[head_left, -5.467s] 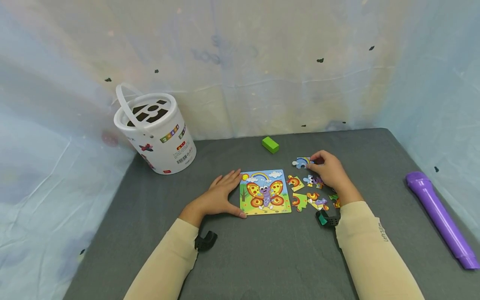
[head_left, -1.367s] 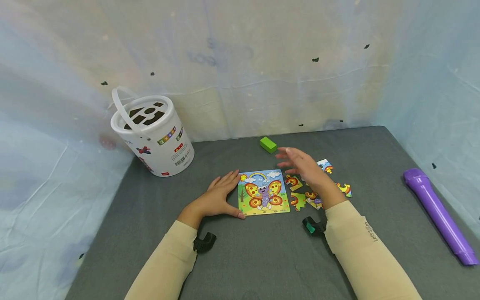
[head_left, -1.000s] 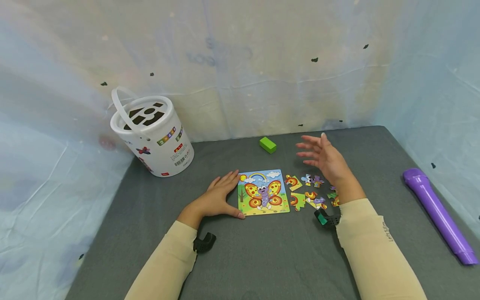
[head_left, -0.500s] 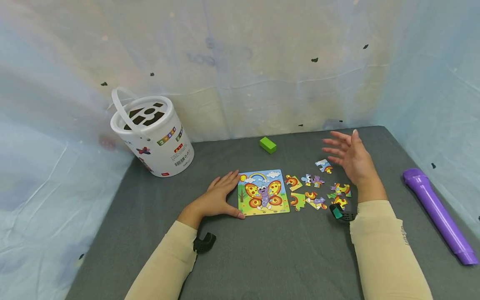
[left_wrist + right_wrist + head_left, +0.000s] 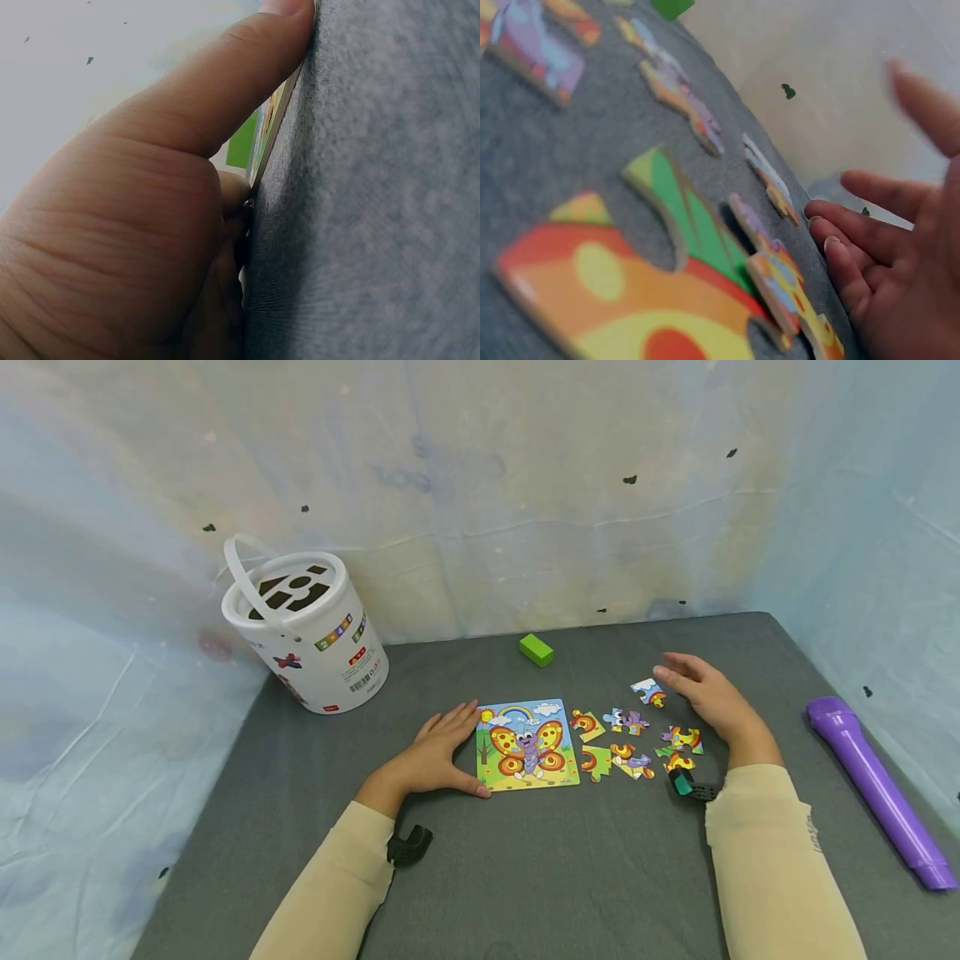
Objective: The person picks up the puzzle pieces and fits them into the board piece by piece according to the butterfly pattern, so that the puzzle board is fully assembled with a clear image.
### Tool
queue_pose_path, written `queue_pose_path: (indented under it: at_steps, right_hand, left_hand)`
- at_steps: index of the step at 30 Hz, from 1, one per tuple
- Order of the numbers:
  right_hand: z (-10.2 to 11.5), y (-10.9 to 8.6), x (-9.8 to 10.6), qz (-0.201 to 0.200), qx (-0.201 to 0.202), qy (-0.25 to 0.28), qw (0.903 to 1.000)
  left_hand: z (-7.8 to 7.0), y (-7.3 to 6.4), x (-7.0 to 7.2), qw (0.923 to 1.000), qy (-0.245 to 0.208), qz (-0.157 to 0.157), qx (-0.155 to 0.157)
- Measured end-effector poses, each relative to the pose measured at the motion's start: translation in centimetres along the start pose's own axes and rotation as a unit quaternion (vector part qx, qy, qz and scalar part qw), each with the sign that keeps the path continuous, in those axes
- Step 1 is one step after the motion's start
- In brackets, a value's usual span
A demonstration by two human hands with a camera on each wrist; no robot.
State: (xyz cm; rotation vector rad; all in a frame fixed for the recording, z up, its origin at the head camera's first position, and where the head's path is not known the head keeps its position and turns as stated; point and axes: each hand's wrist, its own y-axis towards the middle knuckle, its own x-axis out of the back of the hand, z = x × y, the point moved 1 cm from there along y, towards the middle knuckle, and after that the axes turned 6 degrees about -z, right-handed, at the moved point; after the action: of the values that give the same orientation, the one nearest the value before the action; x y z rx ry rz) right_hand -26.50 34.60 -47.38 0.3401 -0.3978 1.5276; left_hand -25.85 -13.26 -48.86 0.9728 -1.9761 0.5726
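Observation:
My left hand (image 5: 433,758) lies spread at the left edge of a square butterfly puzzle board (image 5: 528,745), fingers near its upper corner and thumb by the lower one. In the left wrist view, the thumb (image 5: 217,82) stretches along the board's edge. My right hand (image 5: 708,697) holds nothing; its loosely bent fingers hover just right of a cloud puzzle piece (image 5: 648,692). The right wrist view shows those fingers (image 5: 870,225) apart from each other, close to the grey cloth. Several other puzzle pieces (image 5: 596,763) lie between the board and my right wrist.
A green block (image 5: 536,650) sits behind the board. At the back left stands a white lidded bucket (image 5: 315,643) with its handle up. A purple tube with a wider head (image 5: 877,789) lies along the right side. Hanging sheets (image 5: 480,510) enclose the grey table (image 5: 517,877).
Earlier my right hand pinched a rainbow puzzle piece, which no longer lies in that spot. Emptied, that hand has swung right, then lowered beside the cloud piece. My left hand stays at the board.

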Motion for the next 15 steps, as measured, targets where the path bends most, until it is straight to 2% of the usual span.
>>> queue_pose_path:
  at_steps: [4, 9, 12, 15]
  right_hand:
    - [0.2, 0.1, -0.2, 0.035, 0.021, -0.086, 0.9955]
    - [0.4, 0.3, -0.6, 0.028, 0.052, -0.160, 0.9854]
    - [0.3, 0.5, -0.9, 0.014, 0.044, -0.174, 0.9837]
    - [0.4, 0.5, -1.1, 0.003, 0.029, -0.160, 0.9866]
  left_hand:
    - [0.0, 0.1, 0.0, 1.0000, 0.001, -0.001, 0.001]
    - [0.1, 0.1, 0.0, 1.0000, 0.001, -0.001, 0.003]
    - [0.1, 0.0, -0.1, 1.0000, 0.003, 0.000, 0.002]
    - [0.2, 0.0, -0.1, 1.0000, 0.006, -0.002, 0.000]
